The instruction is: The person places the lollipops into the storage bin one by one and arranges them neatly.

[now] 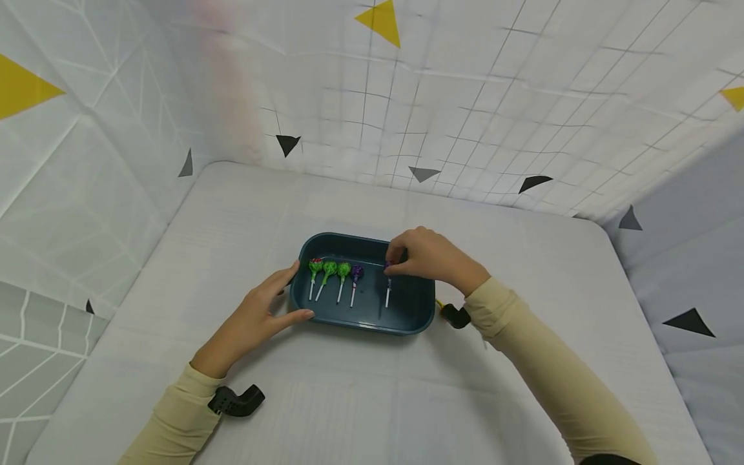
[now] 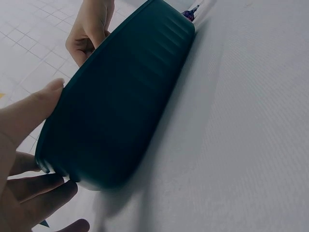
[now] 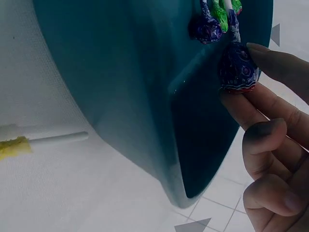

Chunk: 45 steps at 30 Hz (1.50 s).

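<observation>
A dark teal tray point(image 1: 372, 326) sits on the white-covered table. My left hand point(image 1: 256, 313) rests against its left end, thumb and fingers spread straight along the rim. Above the tray's right part, my right hand point(image 1: 433, 258) pinches a purple-wrapped lollipop point(image 3: 237, 67) by its head between thumb and fingers, with its white stick point(image 1: 387, 296) pointing toward me. Left of it, in a row inside the tray, lie a green lollipop with red on top point(image 1: 315, 266), two green lollipops point(image 1: 329, 268) and a purple lollipop point(image 1: 357, 272).
Just outside the tray's right end lies a yellow-wrapped lollipop point(image 3: 14, 146), partly hidden in the head view. A purple-wrapped lollipop point(image 2: 189, 15) shows past the tray's far end in the left wrist view. Patterned white sheets point(image 1: 465, 97) hang behind the table and on both sides.
</observation>
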Tool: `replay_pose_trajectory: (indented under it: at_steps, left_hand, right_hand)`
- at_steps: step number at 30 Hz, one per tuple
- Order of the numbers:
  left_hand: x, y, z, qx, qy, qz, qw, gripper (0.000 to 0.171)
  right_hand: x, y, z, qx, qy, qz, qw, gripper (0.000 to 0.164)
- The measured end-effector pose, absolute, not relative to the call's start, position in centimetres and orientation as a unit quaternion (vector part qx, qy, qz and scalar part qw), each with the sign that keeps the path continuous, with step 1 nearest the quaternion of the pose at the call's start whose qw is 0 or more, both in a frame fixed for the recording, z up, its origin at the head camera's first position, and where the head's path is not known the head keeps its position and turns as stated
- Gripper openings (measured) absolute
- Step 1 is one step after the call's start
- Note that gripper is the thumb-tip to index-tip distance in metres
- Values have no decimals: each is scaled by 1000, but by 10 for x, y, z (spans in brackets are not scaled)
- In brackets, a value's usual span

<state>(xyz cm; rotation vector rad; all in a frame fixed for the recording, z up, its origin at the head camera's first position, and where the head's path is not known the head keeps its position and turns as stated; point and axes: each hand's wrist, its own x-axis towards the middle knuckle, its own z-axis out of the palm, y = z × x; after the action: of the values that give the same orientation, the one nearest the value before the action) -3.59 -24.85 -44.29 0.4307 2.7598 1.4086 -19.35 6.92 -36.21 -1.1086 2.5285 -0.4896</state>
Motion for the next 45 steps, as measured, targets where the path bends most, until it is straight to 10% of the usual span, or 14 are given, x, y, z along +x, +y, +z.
replay_pose_trajectory:
  at_steps: [45]
  left_hand:
    - [-36,-249,-441,131,888,440,12,97]
  right_hand:
    - [-200,22,-364,-405,884,-89,217,15]
